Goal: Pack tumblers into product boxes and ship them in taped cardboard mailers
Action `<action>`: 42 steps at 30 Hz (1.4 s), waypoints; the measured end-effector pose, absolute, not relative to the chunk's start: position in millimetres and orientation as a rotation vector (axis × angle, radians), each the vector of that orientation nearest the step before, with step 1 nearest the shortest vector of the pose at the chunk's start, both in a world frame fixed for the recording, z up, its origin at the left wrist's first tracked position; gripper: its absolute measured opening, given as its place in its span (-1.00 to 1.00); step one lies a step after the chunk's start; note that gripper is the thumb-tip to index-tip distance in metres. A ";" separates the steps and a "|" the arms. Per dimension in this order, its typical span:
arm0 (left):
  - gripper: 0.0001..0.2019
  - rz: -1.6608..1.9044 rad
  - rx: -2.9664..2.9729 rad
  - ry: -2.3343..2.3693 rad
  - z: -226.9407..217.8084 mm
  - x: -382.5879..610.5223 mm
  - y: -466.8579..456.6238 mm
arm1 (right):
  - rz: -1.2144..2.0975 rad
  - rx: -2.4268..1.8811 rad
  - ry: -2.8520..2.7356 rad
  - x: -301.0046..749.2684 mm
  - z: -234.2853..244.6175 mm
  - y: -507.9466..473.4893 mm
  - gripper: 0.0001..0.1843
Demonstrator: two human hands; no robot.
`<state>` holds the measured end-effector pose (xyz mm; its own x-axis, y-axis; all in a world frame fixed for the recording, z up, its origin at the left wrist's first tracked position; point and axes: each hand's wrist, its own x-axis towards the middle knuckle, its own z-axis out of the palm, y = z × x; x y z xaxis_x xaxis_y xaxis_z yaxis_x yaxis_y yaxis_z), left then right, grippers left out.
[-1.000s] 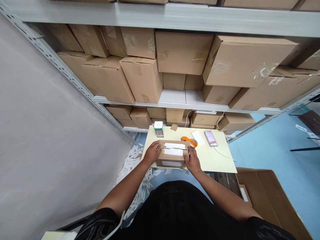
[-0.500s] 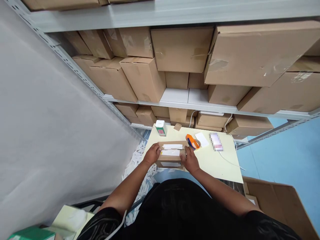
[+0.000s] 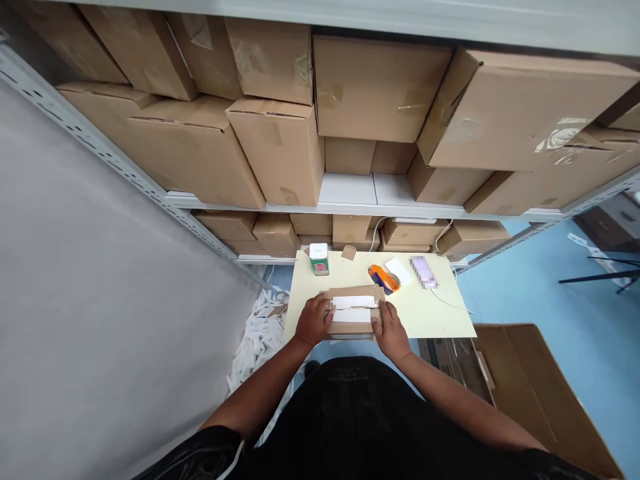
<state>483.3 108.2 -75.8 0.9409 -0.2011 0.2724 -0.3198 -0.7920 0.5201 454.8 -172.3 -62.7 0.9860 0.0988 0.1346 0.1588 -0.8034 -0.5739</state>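
Shelf rack: grey metal shelves (image 3: 280,208), loaded with cartons (image 3: 383,87), stand beyond the far side of the table (image 3: 435,320); a plain grey wall (image 3: 115,313) is to its left.
Brown box: this cardboard box (image 3: 353,326) is at the near edge of the table, left of the middle of that edge. Whether its underside rests on the tabletop, I cannot tell.
Box and hands: it lies directly between the two hands, one at each short end. Both are in contact, so neither hand is the nearer one.
Left hand: it (image 3: 314,321) is closed around the left end, with fingertips bent over the top edge.
Right hand: it (image 3: 393,330) is closed around the right end, thumb near the top face, fingers toward the outer side.
Long axis: from left hand to right hand, about parallel with the near edge of the table.
Facing: the top, bearing two white strips (image 3: 351,315), looks upward; a ragged seam between them follows the same long direction. One long side faces the person.
Tape dispenser: orange and blue (image 3: 383,275), on the table, just beyond the right part of the box, apart from both hands.
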 end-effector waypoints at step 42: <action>-0.57 0.051 2.759 -0.433 -66.4 500.4 64.2 | 0.253 -2.932 -0.190 611.0 -131.9 -247.5 -0.71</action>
<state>500.4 64.2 -66.4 0.9527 -0.2910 0.0877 -0.3034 -0.8932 0.3320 611.0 -247.5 -131.9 0.9772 0.1437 -0.1566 0.1108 -0.9732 -0.2017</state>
